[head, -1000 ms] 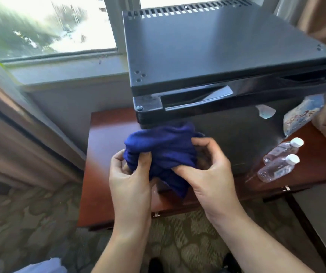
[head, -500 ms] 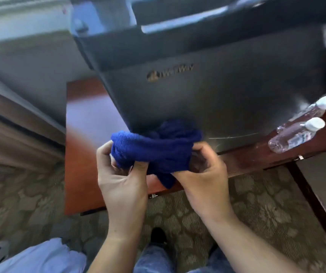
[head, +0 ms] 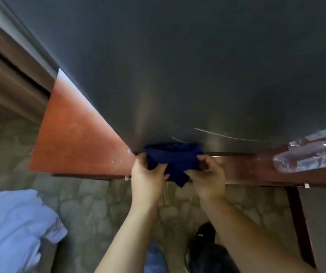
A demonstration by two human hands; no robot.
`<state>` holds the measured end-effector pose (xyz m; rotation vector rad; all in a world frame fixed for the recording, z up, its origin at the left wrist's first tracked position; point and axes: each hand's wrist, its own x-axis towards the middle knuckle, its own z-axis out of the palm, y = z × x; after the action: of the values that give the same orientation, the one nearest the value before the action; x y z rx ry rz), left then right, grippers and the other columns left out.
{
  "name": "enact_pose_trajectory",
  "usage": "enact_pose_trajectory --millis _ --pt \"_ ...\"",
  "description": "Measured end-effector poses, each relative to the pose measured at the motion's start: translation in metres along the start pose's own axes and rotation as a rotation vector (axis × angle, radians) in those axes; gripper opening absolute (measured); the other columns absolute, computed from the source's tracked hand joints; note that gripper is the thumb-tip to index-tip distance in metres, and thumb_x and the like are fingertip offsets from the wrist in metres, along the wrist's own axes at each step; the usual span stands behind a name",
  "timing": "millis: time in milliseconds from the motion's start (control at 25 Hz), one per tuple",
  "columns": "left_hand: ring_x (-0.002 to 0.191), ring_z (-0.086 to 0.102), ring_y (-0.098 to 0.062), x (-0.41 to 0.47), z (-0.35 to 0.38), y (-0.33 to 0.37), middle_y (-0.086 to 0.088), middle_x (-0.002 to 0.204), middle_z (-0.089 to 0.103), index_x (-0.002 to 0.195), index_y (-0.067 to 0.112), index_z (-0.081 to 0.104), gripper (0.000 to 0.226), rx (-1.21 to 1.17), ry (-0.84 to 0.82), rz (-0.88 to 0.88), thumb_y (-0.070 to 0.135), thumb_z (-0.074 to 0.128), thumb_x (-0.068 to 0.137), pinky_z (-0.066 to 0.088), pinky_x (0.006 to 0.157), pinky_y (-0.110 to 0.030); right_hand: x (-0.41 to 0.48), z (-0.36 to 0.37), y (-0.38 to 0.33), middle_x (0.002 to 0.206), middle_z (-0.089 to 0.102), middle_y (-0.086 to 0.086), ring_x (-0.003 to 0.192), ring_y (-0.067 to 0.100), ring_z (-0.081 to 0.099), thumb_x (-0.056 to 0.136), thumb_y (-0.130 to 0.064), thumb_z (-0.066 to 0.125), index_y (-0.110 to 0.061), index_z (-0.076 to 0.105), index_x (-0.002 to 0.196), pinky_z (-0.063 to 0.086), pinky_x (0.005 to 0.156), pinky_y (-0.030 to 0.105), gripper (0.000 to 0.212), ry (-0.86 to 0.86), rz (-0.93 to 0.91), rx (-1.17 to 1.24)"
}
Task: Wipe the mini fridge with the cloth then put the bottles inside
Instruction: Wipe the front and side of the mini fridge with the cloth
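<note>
The black mini fridge (head: 177,66) fills the upper view, its door shut, standing on a reddish wooden table (head: 75,138). A dark blue cloth (head: 173,158) is bunched at the door's bottom edge. My left hand (head: 148,176) grips the cloth's left side and my right hand (head: 207,178) grips its right side; a corner hangs down between them. Two clear plastic bottles (head: 307,156) lie on the table at the right edge, blurred.
Patterned carpet (head: 103,205) lies below the table. A white fabric heap (head: 10,223) sits at the lower left. Brown curtain or wall trim (head: 6,75) runs along the left. A table leg (head: 299,223) descends at the right. My shoes and jeans show at the bottom.
The view has dropped and moved closer to the fridge door. Both hands have carried the cloth down from mid-door to the door's bottom edge.
</note>
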<state>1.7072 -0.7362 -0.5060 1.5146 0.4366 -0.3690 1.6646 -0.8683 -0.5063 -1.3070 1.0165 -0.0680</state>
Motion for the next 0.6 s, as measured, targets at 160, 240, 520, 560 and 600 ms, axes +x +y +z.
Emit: enact_pose_trajectory --millis 160,240,520,560,600 --pt "0.091 0.078 -0.007 -0.052 0.090 0.015 0.012 0.098 0.079 0.112 0.020 0.067 0.022 -0.043 -0.098 -0.033 0.015 0.076 0.092 0.066 0.078 -0.036 0.001 -0.086 -0.043 0.129 0.068 0.024 0.118 0.041 0.068 0.088 0.017 0.066 0.003 0.062 0.125 0.057 0.096 0.058 0.040 0.122 0.072 0.208" --pt "0.093 0.077 -0.005 -0.074 0.128 0.026 0.012 0.100 0.078 0.114 0.022 0.067 0.022 -0.057 -0.152 -0.053 0.018 0.076 0.093 0.066 0.079 -0.034 -0.012 -0.124 -0.073 0.125 0.072 0.018 0.112 0.036 0.072 0.090 0.010 0.068 -0.004 0.065 0.127 0.064 0.085 0.049 0.039 0.134 0.036 0.245" --pt "0.102 0.077 -0.011 -0.119 0.151 0.080 0.013 0.105 0.080 0.111 0.028 0.070 0.018 -0.103 -0.176 0.073 0.022 0.074 0.095 0.064 0.078 -0.030 -0.062 -0.158 -0.136 0.111 0.079 0.006 0.101 0.026 0.077 0.090 0.004 0.071 -0.015 0.071 0.119 0.067 0.075 0.037 0.035 0.041 -0.045 0.367" --pt "0.101 0.077 -0.012 -0.121 0.142 0.090 0.012 0.103 0.080 0.109 0.026 0.069 0.016 -0.086 -0.158 0.107 0.021 0.074 0.095 0.064 0.075 -0.029 -0.068 -0.152 -0.141 0.108 0.079 0.005 0.101 0.026 0.077 0.089 0.005 0.071 -0.014 0.071 0.118 0.066 0.077 0.039 0.035 0.020 -0.048 0.396" --pt "0.098 0.077 -0.014 -0.122 0.131 0.100 0.011 0.099 0.080 0.106 0.025 0.069 0.014 -0.073 -0.135 0.142 0.018 0.074 0.095 0.063 0.071 -0.028 -0.073 -0.142 -0.147 0.101 0.080 0.002 0.100 0.026 0.077 0.087 0.008 0.071 -0.012 0.071 0.118 0.066 0.079 0.041 0.036 -0.007 -0.054 0.415"
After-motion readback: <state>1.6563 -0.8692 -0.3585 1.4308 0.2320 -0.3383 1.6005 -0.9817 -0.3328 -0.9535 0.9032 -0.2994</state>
